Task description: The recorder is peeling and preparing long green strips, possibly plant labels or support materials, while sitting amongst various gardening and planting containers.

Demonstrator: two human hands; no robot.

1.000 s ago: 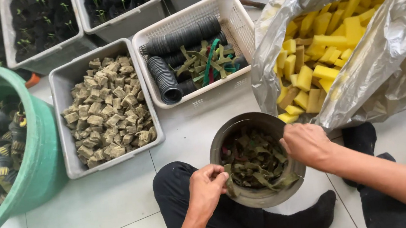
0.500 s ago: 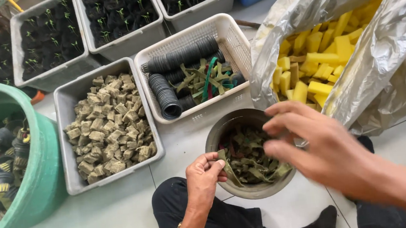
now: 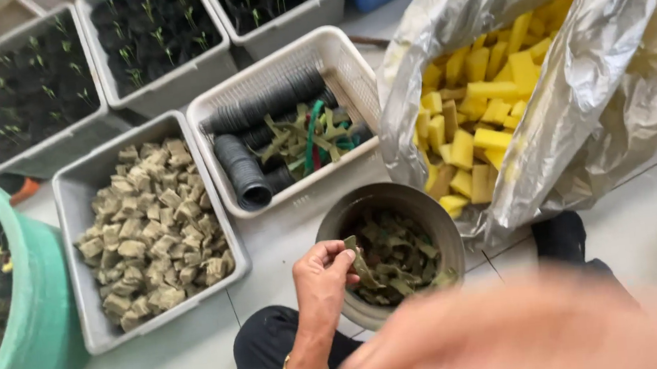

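The left hand (image 3: 323,277) pinches a small, dark green, wet-looking sponge piece (image 3: 360,266) between its thumb and fingertips, right over the near edge of the round metal bowl (image 3: 347,215), which holds many more such pieces. The piece looks soft, light and floppy, maybe a bit slippery, so a gentle pinch near its top end seems enough. The right hand (image 3: 520,334) is a big blur close to the camera, and its fingers cannot be made out.

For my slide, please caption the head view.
Left hand pinches a green strip over a round bowl.
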